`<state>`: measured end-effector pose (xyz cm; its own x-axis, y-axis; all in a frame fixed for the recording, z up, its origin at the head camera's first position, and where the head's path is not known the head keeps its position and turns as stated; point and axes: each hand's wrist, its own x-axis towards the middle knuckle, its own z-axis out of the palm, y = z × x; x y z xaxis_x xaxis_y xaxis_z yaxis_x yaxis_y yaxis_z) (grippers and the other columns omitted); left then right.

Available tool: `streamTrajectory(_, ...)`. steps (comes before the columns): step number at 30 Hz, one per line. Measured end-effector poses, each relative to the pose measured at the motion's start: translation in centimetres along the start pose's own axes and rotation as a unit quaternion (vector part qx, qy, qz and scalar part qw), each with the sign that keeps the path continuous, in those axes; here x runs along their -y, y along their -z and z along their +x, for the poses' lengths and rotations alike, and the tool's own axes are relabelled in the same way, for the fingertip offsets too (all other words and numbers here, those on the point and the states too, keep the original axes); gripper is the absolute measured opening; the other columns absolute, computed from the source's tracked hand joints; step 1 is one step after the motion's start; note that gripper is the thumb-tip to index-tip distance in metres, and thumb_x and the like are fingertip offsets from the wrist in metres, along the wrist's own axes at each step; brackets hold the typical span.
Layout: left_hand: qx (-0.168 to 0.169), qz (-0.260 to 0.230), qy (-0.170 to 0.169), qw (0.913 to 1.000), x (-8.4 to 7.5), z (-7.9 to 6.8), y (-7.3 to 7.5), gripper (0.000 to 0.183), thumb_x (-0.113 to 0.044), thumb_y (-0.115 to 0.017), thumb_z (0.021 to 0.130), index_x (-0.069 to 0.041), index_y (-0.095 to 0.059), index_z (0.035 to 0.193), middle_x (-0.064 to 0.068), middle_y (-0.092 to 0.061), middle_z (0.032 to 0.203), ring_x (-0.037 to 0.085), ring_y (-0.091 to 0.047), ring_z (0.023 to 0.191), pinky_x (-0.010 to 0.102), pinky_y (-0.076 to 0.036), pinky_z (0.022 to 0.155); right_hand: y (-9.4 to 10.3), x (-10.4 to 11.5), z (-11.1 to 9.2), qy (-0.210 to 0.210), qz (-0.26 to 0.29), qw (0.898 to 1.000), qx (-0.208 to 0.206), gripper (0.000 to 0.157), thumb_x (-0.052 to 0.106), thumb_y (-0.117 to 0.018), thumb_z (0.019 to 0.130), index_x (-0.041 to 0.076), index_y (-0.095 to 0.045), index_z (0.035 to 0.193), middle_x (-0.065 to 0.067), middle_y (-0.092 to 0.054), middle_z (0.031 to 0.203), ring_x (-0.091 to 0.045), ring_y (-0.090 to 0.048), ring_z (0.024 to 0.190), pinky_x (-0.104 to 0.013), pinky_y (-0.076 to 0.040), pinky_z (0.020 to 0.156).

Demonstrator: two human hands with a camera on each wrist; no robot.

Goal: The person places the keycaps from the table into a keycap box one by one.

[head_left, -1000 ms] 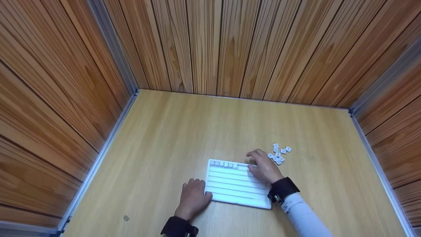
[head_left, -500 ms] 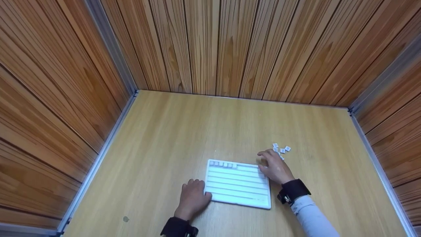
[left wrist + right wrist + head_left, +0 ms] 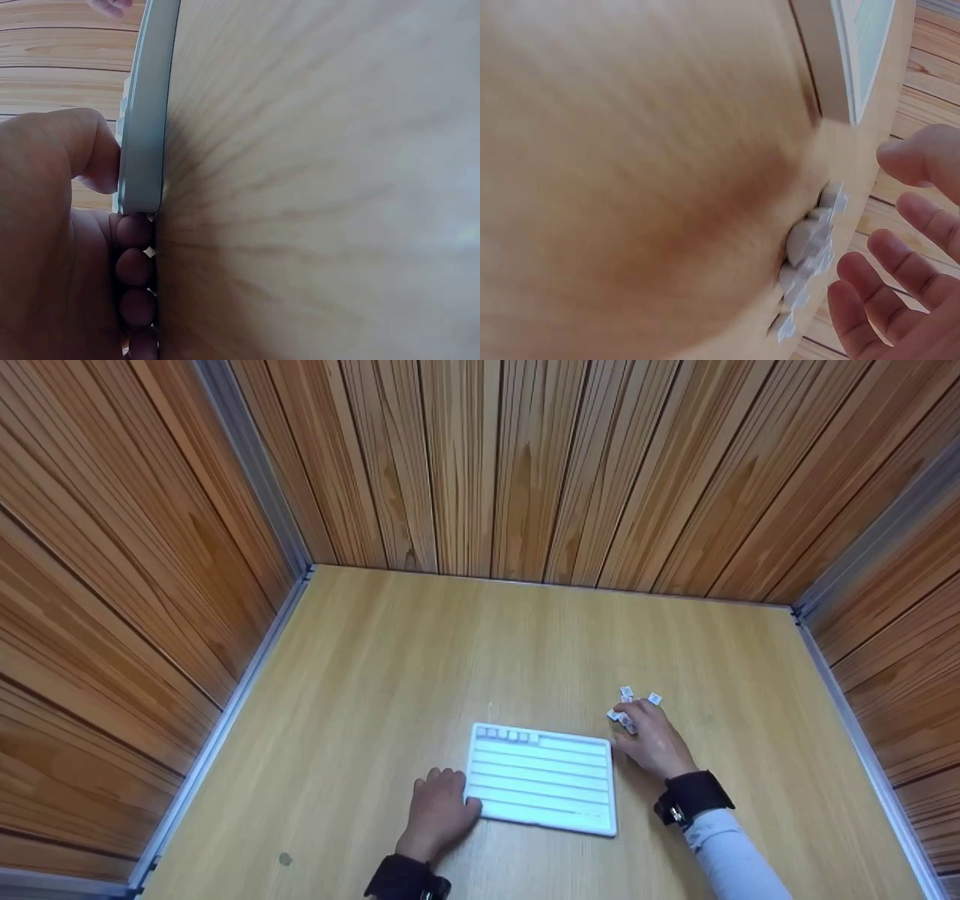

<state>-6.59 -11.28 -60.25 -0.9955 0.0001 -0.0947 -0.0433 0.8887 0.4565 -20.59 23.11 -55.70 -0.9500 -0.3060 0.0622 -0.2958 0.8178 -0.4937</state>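
A flat white board (image 3: 540, 780) with raised rows lies on the table. Small pale square tiles (image 3: 508, 734) line the left of its top row. My left hand (image 3: 441, 810) holds the board's left end: in the left wrist view, the thumb (image 3: 94, 150) presses its top face and the fingertips (image 3: 135, 268) sit at its end. Loose white tiles (image 3: 621, 718) lie in a cluster beyond the board's right end. Over this cluster reaches my right hand (image 3: 656, 741), fingers spread and apart from the tiles (image 3: 806, 244) in the right wrist view, partly hiding them from the head view.
Wood-plank walls (image 3: 480, 472) stand at the back and both sides of the table (image 3: 450, 645), with metal strips along their corners. A small dark round spot (image 3: 285, 859) marks the table at the front left.
My right hand has moved right, from over the board's top right to the loose tiles. The left hand and the board have stayed in place.
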Motion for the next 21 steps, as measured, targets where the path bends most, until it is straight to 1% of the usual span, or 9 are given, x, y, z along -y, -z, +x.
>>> streamTrajectory(6,0.009,0.001,0.01,0.9999,0.0,0.1,0.0,0.019,-0.03,-0.06,0.082,-0.013,-0.053,0.078,-0.001,-0.044,0.074,0.021,-0.036,0.076,0.038,-0.027,0.07,0.5,-1.1,0.1,-0.016,-0.008,1.0,0.001,0.046,0.009,-0.075,0.085,0.005,-0.063,0.129,-0.02,-0.056,0.126,-0.039,-0.054,0.117,-0.056,-0.045,0.094)
streamTrajectory(9,0.018,0.0,0.019,0.9997,-0.1,0.1,0.1,0.019,-0.03,-0.06,0.082,-0.013,-0.055,0.079,-0.001,-0.045,0.075,0.021,-0.036,0.076,0.038,-0.027,0.071,0.5,-1.8,0.2,-0.015,-0.019,1.0,0.001,0.044,0.009,-0.075,0.084,0.003,-0.063,0.127,-0.021,-0.057,0.124,-0.041,-0.055,0.115,-0.057,-0.045,0.094)
streamTrajectory(13,0.021,0.003,0.023,0.9995,-0.2,0.1,0.2,0.02,-0.031,-0.06,0.082,-0.012,-0.056,0.081,-0.001,-0.045,0.075,0.021,-0.036,0.076,0.038,-0.028,0.071,0.6,-2.4,0.2,-0.013,-0.031,0.999,0.004,0.042,0.008,-0.075,0.084,0.001,-0.064,0.124,-0.022,-0.056,0.124,-0.042,-0.054,0.117,-0.058,-0.044,0.096)
streamTrajectory(18,0.022,-0.002,0.019,0.9996,-0.1,0.1,0.2,0.02,-0.031,-0.061,0.082,-0.011,-0.055,0.081,0.001,-0.045,0.075,0.022,-0.036,0.076,0.039,-0.028,0.071,0.6,-3.0,0.6,-0.033,-0.027,0.999,0.022,0.041,0.007,-0.077,0.083,0.002,-0.066,0.121,-0.022,-0.057,0.125,-0.042,-0.054,0.119,-0.06,-0.042,0.099)
streamTrajectory(19,0.025,-0.008,0.01,0.9996,0.1,0.2,0.2,0.021,-0.031,-0.061,0.082,-0.011,-0.056,0.081,0.001,-0.046,0.076,0.023,-0.036,0.076,0.039,-0.028,0.071,0.6,-3.6,0.7,-0.018,-0.025,0.999,0.033,0.04,0.01,-0.076,0.084,0.002,-0.065,0.122,-0.022,-0.057,0.125,-0.043,-0.054,0.118,-0.059,-0.043,0.098)
streamTrajectory(21,0.034,-0.017,0.005,0.9993,0.2,0.2,0.4,0.022,-0.031,-0.061,0.083,-0.01,-0.057,0.083,0.002,-0.047,0.077,0.024,-0.037,0.077,0.04,-0.029,0.071,0.9,-4.0,0.8,-0.01,-0.021,0.999,0.043,0.04,0.011,-0.074,0.084,0.003,-0.066,0.122,-0.022,-0.057,0.124,-0.044,-0.055,0.118,-0.059,-0.043,0.098)
